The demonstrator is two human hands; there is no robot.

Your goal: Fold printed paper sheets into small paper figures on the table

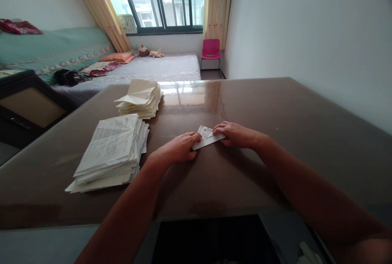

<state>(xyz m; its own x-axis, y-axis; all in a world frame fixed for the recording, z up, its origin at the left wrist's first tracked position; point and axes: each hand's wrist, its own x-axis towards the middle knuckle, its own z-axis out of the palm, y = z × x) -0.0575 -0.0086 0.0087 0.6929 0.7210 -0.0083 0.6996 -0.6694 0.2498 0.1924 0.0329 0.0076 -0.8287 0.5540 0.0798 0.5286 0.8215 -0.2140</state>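
A small folded sheet of paper (207, 136), white with some dark writing, is held between my two hands just above or on the brown table. My left hand (180, 147) is closed on its left end, thumb below and fingers on top. On the right end, my right hand (232, 133) grips the paper with its fingers over the upper edge. To the left lies a thick stack of printed white sheets (107, 145). Behind that stack sits a pile of folded cream paper (139, 96), its top sheet partly raised.
The glossy brown table (275, 166) reaches the white wall on the right. Beyond its far edge are a bed (171, 66) and a pink chair (211, 49) under the window. A dark cabinet (30, 105) stands at the left.
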